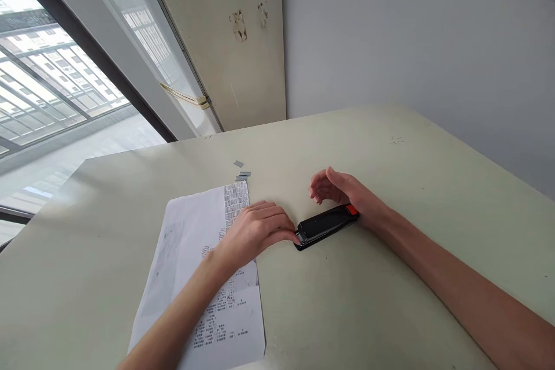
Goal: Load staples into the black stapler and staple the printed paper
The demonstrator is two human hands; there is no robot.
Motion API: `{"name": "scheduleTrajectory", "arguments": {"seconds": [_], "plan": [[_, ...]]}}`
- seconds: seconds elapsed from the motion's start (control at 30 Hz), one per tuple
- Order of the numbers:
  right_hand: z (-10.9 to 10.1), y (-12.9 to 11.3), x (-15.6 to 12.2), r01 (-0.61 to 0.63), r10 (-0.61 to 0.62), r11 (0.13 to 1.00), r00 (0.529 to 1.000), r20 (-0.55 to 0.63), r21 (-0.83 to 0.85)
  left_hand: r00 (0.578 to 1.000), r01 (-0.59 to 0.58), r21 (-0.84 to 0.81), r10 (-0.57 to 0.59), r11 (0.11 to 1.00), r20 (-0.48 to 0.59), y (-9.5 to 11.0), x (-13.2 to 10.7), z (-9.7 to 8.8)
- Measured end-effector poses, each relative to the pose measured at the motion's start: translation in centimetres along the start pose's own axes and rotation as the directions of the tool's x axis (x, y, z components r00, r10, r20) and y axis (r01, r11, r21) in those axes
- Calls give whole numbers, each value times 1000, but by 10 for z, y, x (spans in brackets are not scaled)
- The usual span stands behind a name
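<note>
A black stapler (326, 224) with a red patch at its right end lies on the table, slanting up to the right. My left hand (263, 225) has its thumb and fingertips closed at the stapler's left end, where a metal part shows. Close behind the other end is my right hand (340, 188), its fingers loosely curled and its thumb apart. The heel of that hand is against or beside the red end; I cannot tell whether it presses. Under my left forearm lies a printed sheet of paper (186, 254). Beyond the sheet are several strips of staples (243, 176).
The pale table (390, 300) reaches to a grey wall (411, 29) at the right. A cream panel (243, 69) with brown stains stands behind it. Windows (52, 63) with railings outside fill the left side.
</note>
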State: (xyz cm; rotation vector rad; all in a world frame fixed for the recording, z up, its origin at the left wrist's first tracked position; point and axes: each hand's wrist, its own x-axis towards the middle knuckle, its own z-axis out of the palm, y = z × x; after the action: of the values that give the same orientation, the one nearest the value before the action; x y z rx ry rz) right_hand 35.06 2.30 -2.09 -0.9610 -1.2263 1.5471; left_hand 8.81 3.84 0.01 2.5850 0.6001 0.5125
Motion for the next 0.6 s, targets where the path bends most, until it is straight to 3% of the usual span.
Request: {"name": "scheduleTrajectory", "arguments": {"seconds": [0.3, 0.43, 0.53, 0.6], "plan": [[1, 4, 1, 25, -25, 1000, 1000, -6, 18, 992, -67, 214, 89, 975, -92, -2, 3, 13], [0, 2, 0, 17, -14, 997, 999, 46, -69, 994, -45, 214, 66, 976, -92, -4, -7, 0], [1, -3, -2, 25, -3, 977, 995, 100, -214, 966, 199, 238, -149, 951, -214, -23, -28, -27], [1, -6, -3, 25, 10, 960, 993, 122, -280, 871, 462, 279, -371, 841, -323, -43, -48, -47]]}}
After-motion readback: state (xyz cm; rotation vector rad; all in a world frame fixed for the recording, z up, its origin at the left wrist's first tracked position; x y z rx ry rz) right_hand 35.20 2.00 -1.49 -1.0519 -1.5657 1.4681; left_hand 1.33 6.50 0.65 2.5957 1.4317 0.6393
